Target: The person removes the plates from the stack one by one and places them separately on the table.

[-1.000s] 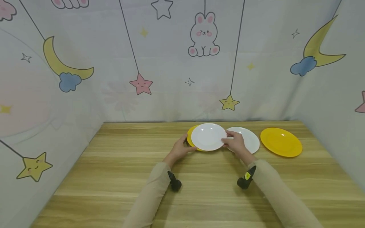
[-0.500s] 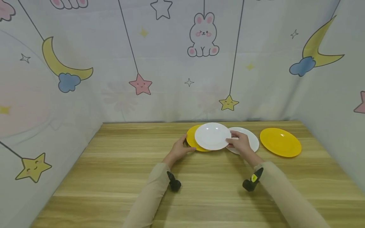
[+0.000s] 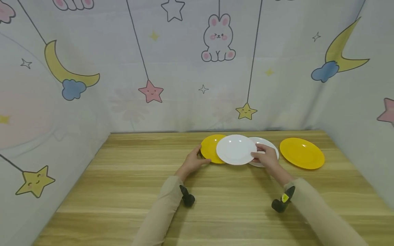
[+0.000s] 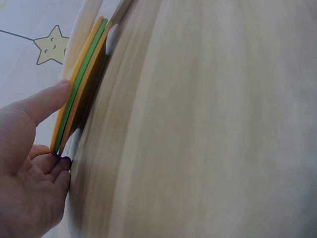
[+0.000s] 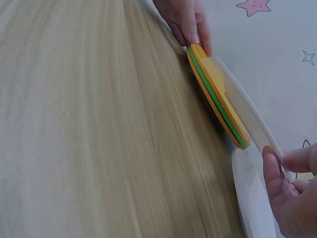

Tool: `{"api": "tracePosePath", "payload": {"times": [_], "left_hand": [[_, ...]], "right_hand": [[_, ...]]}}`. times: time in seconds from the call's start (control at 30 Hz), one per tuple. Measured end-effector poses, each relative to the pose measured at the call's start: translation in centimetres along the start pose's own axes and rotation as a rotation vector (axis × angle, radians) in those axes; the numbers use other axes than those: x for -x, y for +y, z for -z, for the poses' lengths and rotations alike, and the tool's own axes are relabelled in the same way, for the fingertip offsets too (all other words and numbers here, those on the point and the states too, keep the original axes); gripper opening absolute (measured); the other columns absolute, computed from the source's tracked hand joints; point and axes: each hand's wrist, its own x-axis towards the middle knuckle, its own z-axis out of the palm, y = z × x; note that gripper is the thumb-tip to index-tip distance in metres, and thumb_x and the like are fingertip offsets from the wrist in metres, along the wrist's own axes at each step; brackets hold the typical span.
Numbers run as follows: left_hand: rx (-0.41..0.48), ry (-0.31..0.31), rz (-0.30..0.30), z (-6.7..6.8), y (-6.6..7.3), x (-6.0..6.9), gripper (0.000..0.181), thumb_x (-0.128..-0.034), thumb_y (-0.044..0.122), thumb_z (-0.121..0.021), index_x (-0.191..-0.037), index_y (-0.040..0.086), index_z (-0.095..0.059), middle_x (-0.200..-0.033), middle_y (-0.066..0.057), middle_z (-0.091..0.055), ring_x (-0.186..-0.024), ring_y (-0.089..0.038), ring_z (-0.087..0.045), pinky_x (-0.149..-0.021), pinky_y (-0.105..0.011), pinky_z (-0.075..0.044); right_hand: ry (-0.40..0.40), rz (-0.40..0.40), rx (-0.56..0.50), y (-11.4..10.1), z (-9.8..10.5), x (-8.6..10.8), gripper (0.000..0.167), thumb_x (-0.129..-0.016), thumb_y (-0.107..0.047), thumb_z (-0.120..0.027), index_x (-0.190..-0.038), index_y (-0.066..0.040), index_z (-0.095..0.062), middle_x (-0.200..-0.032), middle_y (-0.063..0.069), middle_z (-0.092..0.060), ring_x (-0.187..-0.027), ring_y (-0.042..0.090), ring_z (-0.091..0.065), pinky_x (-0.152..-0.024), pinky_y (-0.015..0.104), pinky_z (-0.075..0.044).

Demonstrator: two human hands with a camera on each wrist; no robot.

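"White plate (image 3: 236, 150): seen where from the head?"
"It is pinched by the right hand (image 3: 266, 158), overlapping the yellow-topped plate stack (image 3: 209, 150)."
"From the left wrist?"
"The stack is pinched by the left hand (image 4: 27, 191)."
"From the right?"
"A second white plate (image 5: 251, 198) is seen beneath the held one."

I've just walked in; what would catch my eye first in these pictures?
Probably the white plate near the middle of the head view, its right edge pinched by the right hand. To its left, the left hand grips a yellow stack, and the wrist views reveal a green layer sandwiched inside it. Above, a winking rabbit decorates the pale backdrop behind the wood-grained table.
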Motion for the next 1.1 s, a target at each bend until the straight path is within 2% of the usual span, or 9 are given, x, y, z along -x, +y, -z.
{"api": "tracePosePath", "payload": {"times": [0.5, 0.67, 0.9, 1.1], "left_hand": [[0.0, 0.001, -0.008, -0.1, -0.2, 0.0, 0.084, -0.0799, 0.027, -0.07, -0.143, 0.003, -0.021, -0.147, -0.01, -0.025, -0.136, -0.024, -0.02, -0.111, -0.039, -0.019], [-0.001, 0.001, -0.01, -0.1, -0.3, -0.1, 0.084, -0.0799, 0.027, -0.07, -0.143, 0.003, -0.021, -0.147, -0.01, -0.025, -0.136, -0.024, -0.02, -0.111, -0.039, -0.019], [0.012, -0.003, 0.003, -0.1, -0.3, -0.2, 0.084, -0.0797, 0.026, -0.071, -0.144, 0.004, -0.021, -0.147, -0.01, -0.026, -0.136, -0.023, -0.021, -0.11, -0.039, -0.02], [-0.001, -0.001, -0.003, -0.1, -0.2, -0.2, 0.084, -0.0798, 0.027, -0.07, -0.144, 0.004, -0.021, -0.147, -0.009, -0.026, -0.135, -0.023, -0.022, -0.11, -0.038, -0.02]], "right_hand": [[-0.022, 0.005, 0.012, 0.5, 2.4, 2.1, 0.056, -0.087, -0.002, -0.057, -0.136, 0.01, -0.031, -0.122, 0.024, -0.04, -0.064, 0.002, -0.055, -0.067, 0.022, -0.054], [-0.009, 0.008, 0.021, 0.9, 3.1, 2.8, 0.056, -0.086, -0.001, -0.058, -0.135, 0.011, -0.032, -0.12, 0.024, -0.041, -0.062, 0.001, -0.054, -0.066, 0.022, -0.054], [-0.013, -0.029, 0.039, 1.5, 4.1, 3.8, 0.057, -0.088, -0.005, -0.057, -0.136, 0.009, -0.031, -0.126, 0.025, -0.037, -0.064, 0.001, -0.054, -0.068, 0.021, -0.054], [-0.012, -0.014, 0.016, 2.3, 4.8, 4.6, 0.058, -0.087, -0.005, -0.057, -0.135, 0.012, -0.029, -0.123, 0.024, -0.039, -0.064, 0.002, -0.055, -0.065, 0.021, -0.054]]}}
